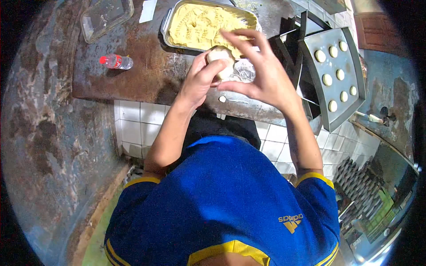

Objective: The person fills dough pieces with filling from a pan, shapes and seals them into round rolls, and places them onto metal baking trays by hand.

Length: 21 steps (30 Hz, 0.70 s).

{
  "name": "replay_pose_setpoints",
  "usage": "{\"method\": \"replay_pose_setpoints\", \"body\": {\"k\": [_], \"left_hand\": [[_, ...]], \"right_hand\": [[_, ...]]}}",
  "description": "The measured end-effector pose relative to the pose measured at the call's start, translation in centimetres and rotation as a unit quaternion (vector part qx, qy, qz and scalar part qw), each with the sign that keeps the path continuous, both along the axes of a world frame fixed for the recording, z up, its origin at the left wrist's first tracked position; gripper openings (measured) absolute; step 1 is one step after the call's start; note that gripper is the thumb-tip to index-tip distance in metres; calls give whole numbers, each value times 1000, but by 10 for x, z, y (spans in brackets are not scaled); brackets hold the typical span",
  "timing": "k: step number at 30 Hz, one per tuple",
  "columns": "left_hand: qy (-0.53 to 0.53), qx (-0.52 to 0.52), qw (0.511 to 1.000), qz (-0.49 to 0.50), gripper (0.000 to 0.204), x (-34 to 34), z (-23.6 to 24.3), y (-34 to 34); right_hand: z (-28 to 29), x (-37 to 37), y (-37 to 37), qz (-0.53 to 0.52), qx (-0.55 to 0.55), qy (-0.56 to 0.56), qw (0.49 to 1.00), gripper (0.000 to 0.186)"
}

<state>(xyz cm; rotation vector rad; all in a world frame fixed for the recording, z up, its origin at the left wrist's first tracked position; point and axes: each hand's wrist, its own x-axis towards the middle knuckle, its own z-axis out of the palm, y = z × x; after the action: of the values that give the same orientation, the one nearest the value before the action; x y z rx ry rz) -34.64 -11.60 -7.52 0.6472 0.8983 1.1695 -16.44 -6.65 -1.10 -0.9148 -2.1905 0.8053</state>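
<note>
My left hand [202,75] is wrapped round a pale, creamy piece of dough [221,62] above the front of the counter. My right hand [257,73] is open just to its right, fingers curved and spread, thumb reaching toward the underside of the dough. Behind both hands is a metal tray of yellow mixture [195,24]. A crumpled, shiny sheet [244,70] lies partly behind my right hand, and a small pale bit [222,99] lies near the counter's edge.
Stacked dark metal trays stand at the right, the top one [337,111] tilted and bearing several pale rounds. A red-capped plastic bottle [116,62], an empty rectangular container [100,26] and a white paper [147,11] are on the worn counter [133,86]. Dark ledges flank me.
</note>
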Motion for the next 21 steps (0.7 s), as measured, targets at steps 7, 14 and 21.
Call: {"method": "replay_pose_setpoints", "body": {"k": [7,14,21], "left_hand": [[-70,-111,991,-27,27,0,20,12],[74,86,993,34,40,42,49,31],[85,285,955,-1,37,135,105,59]], "right_hand": [[-22,5,-2,-35,-16,42,998,38],[-23,34,-5,-91,-515,429,737,34],[-12,65,-30,-66,-319,579,748,49]]}}
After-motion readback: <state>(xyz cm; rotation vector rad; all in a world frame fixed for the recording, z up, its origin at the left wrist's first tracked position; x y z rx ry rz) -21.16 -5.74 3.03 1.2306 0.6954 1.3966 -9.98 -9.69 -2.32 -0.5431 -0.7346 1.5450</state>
